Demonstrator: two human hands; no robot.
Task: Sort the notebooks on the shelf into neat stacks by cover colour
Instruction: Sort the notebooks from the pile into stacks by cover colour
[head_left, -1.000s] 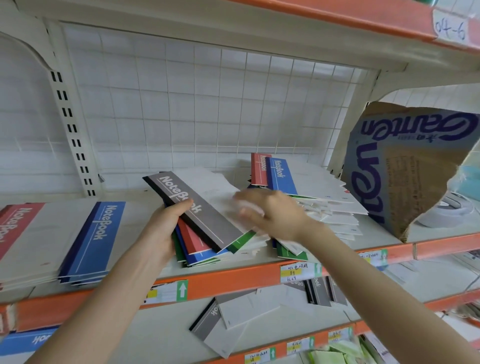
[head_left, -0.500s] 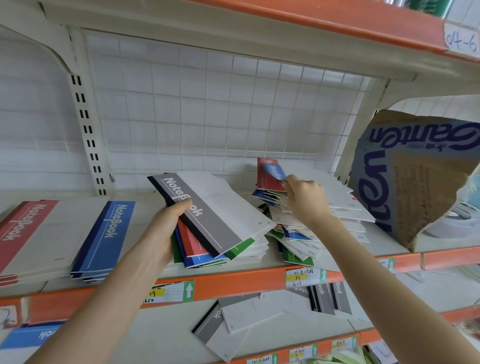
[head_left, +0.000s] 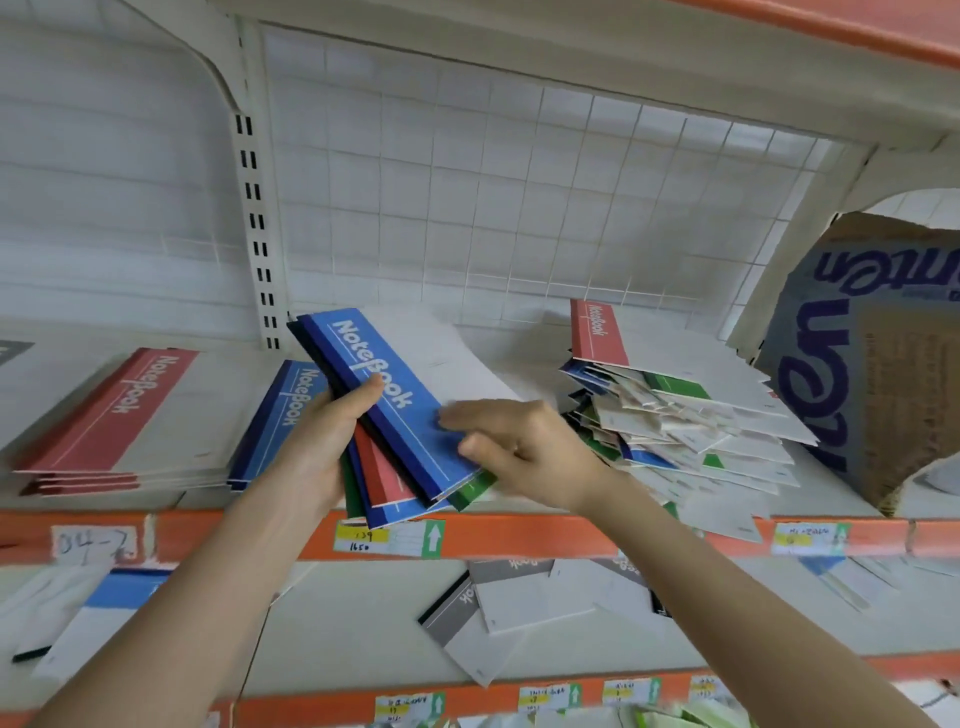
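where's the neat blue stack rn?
Head view, left of centre on the shelf: the blue stack lies right of the red stack, partly behind the notebook bundle in the left hand.

Bare left hand, right hand seemingly bare

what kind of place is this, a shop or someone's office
Probably a stationery shop or stockroom: orange-edged shelves carrying price labels, a wire-grid back panel, and stacks of identical notebooks.
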